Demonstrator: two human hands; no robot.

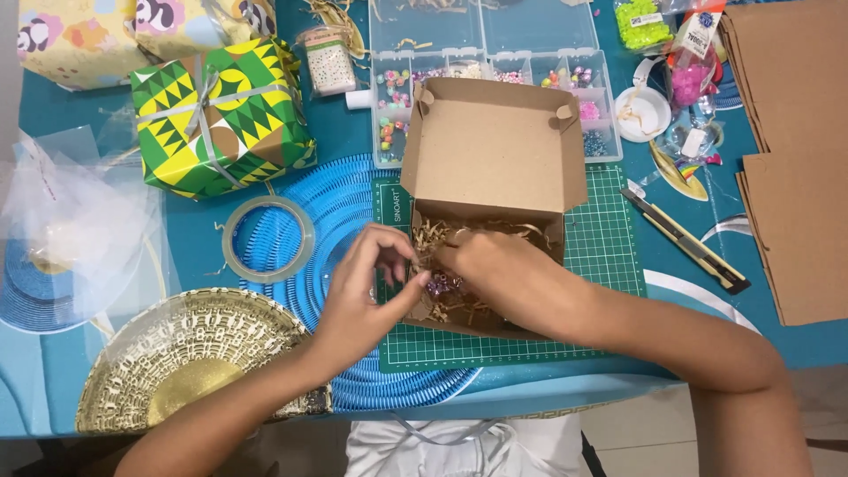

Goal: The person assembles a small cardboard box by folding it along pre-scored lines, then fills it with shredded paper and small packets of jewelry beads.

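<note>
Open cardboard box (491,150), paper shreds (442,234) inside

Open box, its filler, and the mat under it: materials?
Box: matte brown cardboard, likely, with folded flaps. Filler: crinkled tan paper shreds, it seems. Mat: green gridded cutting mat, probably rubbery plastic, dull finish.

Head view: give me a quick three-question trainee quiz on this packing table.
1. True or false: the open brown cardboard box stands on the green gridded cutting mat.
2. What fills the box? A) crinkled paper shred B) water C) sand
3. Which ring-shaped thing lies beside the left hand?

Key: 1 true. 2 A: shred, around the right hand. 3 the clear tape roll.
</note>
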